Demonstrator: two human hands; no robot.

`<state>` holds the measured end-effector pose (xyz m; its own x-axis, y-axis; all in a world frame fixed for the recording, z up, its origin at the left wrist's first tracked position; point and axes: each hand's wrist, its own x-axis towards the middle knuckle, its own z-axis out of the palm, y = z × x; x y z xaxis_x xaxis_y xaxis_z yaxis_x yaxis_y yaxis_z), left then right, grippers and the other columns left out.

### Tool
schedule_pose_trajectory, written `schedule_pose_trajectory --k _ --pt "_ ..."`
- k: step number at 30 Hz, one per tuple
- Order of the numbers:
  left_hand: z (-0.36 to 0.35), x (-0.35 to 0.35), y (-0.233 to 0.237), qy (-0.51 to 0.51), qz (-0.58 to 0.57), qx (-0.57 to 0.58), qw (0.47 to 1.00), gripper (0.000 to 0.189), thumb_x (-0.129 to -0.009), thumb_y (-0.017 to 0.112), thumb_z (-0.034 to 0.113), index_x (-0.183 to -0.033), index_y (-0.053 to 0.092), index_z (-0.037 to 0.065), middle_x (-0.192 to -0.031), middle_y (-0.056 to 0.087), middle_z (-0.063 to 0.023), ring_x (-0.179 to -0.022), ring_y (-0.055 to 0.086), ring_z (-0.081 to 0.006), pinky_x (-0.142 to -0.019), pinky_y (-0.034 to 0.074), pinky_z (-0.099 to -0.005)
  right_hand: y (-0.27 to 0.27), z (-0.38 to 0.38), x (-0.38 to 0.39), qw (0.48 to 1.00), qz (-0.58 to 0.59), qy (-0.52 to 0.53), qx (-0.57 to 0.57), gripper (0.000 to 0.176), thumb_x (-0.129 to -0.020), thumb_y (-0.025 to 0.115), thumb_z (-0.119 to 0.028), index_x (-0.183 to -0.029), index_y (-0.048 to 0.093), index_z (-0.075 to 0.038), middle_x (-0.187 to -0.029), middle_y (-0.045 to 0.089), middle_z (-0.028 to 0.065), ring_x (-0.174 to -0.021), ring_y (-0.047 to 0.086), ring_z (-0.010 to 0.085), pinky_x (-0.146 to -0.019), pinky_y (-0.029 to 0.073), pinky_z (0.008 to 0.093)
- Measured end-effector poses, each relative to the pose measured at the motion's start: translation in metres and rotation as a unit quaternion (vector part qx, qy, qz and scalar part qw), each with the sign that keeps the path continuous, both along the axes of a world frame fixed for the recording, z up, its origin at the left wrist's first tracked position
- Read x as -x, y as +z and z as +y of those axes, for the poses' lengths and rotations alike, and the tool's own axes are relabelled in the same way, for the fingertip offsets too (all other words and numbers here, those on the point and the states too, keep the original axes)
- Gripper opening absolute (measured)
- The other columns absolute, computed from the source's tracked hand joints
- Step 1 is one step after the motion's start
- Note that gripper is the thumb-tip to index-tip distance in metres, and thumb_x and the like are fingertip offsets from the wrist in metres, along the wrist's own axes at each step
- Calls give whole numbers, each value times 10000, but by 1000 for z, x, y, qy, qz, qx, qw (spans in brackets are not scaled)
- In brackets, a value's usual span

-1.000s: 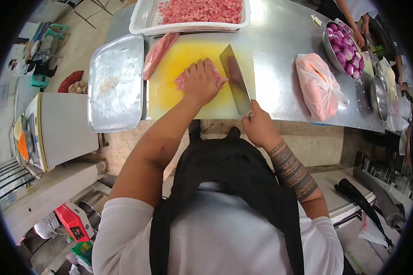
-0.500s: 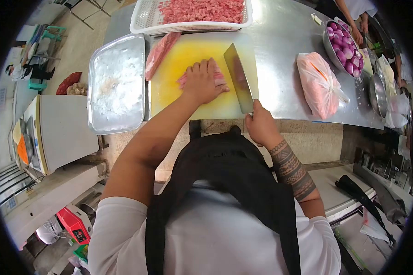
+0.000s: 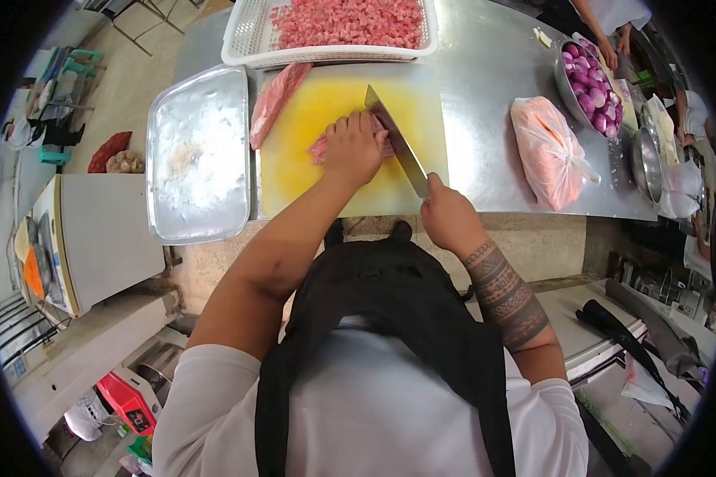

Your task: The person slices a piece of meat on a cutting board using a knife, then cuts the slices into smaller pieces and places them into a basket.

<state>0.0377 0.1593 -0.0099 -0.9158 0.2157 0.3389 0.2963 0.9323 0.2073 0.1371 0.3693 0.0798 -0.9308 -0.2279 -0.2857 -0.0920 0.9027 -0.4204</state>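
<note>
Here's the left hand (image 3: 354, 151), palm down over the piece of meat (image 3: 318, 149) on the yellow-stained cutting board (image 3: 310, 195)! Its fingers lie close together across the top, pointing away from the body, and the meat sits beneath them. A pink edge pokes out on the left of the hand; a smaller bit shows on the right, between hand and blade. Whether those fingertips curl around the meat, I can't tell.

Over to the right hand (image 3: 452, 215): fingers wrapped snugly round the handle of the cleaver (image 3: 399, 145), blade slanting up and leftward, right alongside the left hand, its far corner beyond the fingertips. Is the edge touching the meat? Too hard to call from above!

Around them, a long strip of meat (image 3: 278, 103) lies along the board's upper left edge, well clear of the fingers, next to the metal tray (image 3: 203, 187). The white basket (image 3: 326, 58) of diced meat (image 3: 346, 22) sits beyond the board, all on the metal surface (image 3: 481, 103).
</note>
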Motion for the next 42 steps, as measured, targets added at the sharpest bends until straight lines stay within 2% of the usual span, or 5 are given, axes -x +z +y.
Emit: schedule_pose_trajectory --k 3,14,23,35,42 --pt "-6 9 -6 -21 4 -108 994 401 -993 602 370 -1200 612 26 -1120 656 -163 -1001 619 -351 -889 450 -500 -3 0 6 1000 5 -10 1 220 -936 554 -86 -1124 511 20 -828 697 280 -829 699 489 -755 551 590" --pt "-2 9 13 18 -104 -9 994 318 -926 584 209 -1198 632 52 -1147 680 -125 -991 631 -380 -856 497 -553 71 6 -25 996 -73 -11 -40 200 -949 576 -95 -1097 495 12 -839 703 279 -829 702 495 -749 558 579" --pt "-5 13 3 16 -116 1 993 379 -910 601 233 -1219 602 12 -1169 666 -156 -1028 621 -402 -884 480 -556 -11 -52 56 1000 -8 15 17 269 -969 481 -71 -1212 506 43 -951 716 286 -903 702 487 -811 562 560" --pt "-5 13 1 24 -108 -57 992 326 -906 591 195 -1204 605 64 -1167 646 -139 -1040 596 -378 -892 465 -536 69 -16 4 993 -100 -21 -61 298 -955 542 -83 -1225 515 40 -941 719 275 -921 712 478 -826 566 565" --pt "-6 12 5 19 -119 -41 992 333 -908 615 222 -1192 608 48 -1170 651 -136 -1048 595 -383 -910 459 -541 6 -48 42 999 -27 8 16 256 -952 524 -72 -1185 521 32 -941 717 288 -922 716 476 -825 565 568"
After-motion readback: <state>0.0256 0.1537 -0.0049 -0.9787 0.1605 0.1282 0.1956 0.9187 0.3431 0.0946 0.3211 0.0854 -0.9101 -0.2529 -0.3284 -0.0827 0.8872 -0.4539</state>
